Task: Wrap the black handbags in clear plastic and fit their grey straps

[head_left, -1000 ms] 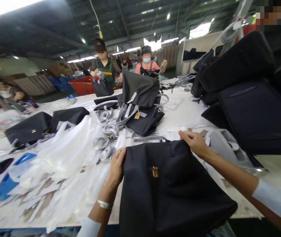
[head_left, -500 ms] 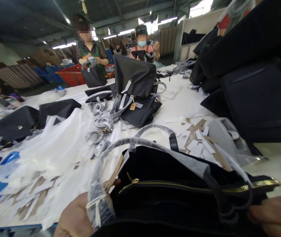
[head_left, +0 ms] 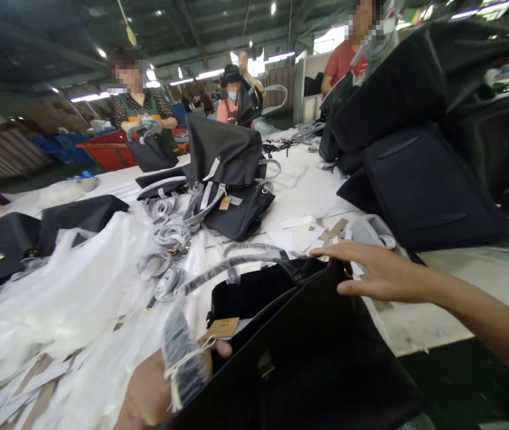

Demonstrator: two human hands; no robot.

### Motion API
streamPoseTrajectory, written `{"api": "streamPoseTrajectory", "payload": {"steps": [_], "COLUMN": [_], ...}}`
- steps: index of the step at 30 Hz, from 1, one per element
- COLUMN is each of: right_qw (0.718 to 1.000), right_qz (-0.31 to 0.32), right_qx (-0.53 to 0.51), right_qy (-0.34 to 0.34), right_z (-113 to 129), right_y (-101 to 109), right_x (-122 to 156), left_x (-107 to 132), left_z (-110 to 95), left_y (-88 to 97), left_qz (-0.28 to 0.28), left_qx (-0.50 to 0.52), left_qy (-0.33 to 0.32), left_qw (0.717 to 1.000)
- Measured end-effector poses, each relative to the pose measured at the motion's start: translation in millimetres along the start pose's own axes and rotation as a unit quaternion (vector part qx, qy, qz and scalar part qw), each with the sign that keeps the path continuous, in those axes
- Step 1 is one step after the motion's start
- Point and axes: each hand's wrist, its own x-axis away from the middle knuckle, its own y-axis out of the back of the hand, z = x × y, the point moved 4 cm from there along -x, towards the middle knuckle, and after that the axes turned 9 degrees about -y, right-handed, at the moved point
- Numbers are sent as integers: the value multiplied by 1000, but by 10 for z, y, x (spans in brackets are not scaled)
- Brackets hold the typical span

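A black handbag (head_left: 308, 352) with a zipped opening and a small gold clasp tilts in front of me. My left hand (head_left: 151, 382) grips its near left edge, thumb over the rim, beside a plastic-wrapped handle (head_left: 185, 346) tied with white string. A tan paper tag (head_left: 222, 328) hangs by that thumb. At the far upper corner, my right hand (head_left: 375, 272) has its fingers stretched over the top and its thumb on the front, the corner held between them near a gold ring. The second handle arches behind the opening.
More black bags (head_left: 227, 149) stand mid-table, with wrapped coiled straps (head_left: 171, 233) beside them. Black bags (head_left: 433, 185) are piled at right. White wrapping sheets (head_left: 79, 280) and card scraps (head_left: 34, 382) lie left. Co-workers (head_left: 142, 101) stand across the table by a red bin (head_left: 106, 154).
The bag has turned and tilted, its front now facing me. My right hand has gone from the near right end to the far top corner. The view has shifted right.
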Motion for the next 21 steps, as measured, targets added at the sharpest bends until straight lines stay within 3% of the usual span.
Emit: {"api": "streamPoseTrajectory", "payload": {"steps": [2,5,9,12,15,17,18,21], "right_qw": [998,994,987,993,994,992,992,993], "right_qz": [67,107,138,60,-65,-92,-93,-95], "right_qx": [9,-9,-80,-100,-57,-27,-16,-1], "right_qy": [21,20,-24,-36,-69,-82,-82,-69], "right_z": [-56,-105,-95,-39,17,80,120,254], "right_y": [-64,-84,-83,-70,-78,-137,-174,-248], "right_x": [-150,-290,-396,-519,-703,-832,-889,-992], "left_x": [-32,-132,-435,-768,-1096,-1257,-1323,-1494], "left_z": [-138,-272,-200,11,250,359,370,229], "left_y": [-146,-284,-140,172,352,377,368,194], "left_qz": [18,-27,-116,-138,-18,42,47,64], "left_qx": [37,119,155,21,-192,-319,-377,-491], "left_qy": [-12,-12,-2,2,2,-3,-13,-82], "left_qw": [999,992,981,990,981,947,925,865]}}
